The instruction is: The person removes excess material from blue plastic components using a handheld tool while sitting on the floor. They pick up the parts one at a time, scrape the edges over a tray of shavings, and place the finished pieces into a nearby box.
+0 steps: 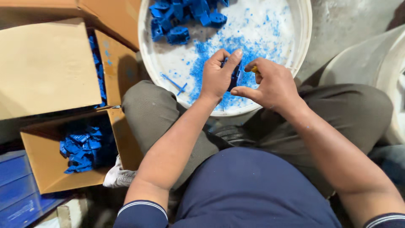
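Two hands [247, 78] (one blue part [234, 76])

This looks like a small workshop or factory floor where plastic parts are finished by hand. The bare concrete floor [341, 25] is rough and stained. A white tub [299, 46] holds blue plastic parts [185, 19] and blue shavings [219, 50]. Open cardboard boxes [46, 169] hold more such parts.

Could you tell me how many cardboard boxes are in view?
2. One closed-flap cardboard box sits at upper left; one open cardboard box, holding blue plastic parts, lies below it. Others may be hidden beyond the frame.
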